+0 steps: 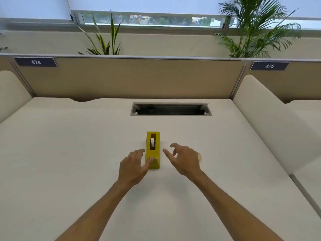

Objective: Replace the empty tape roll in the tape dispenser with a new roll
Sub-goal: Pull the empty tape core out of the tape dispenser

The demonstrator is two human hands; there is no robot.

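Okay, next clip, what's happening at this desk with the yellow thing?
A person is at a desk with a yellow tape dispenser standing in front of them. The left hand rests against its near end, thumb on the body. The right hand hovers open just beside it, not touching. A white roll core sits in the dispenser's slot, so nothing has been removed yet.

Bright, even daylight enters from the window (152, 20) behind the desk (69, 145). Shadows on the desk are faint and soft. Wide-angle distortion bends the edges; overall sharpness is slightly soft.
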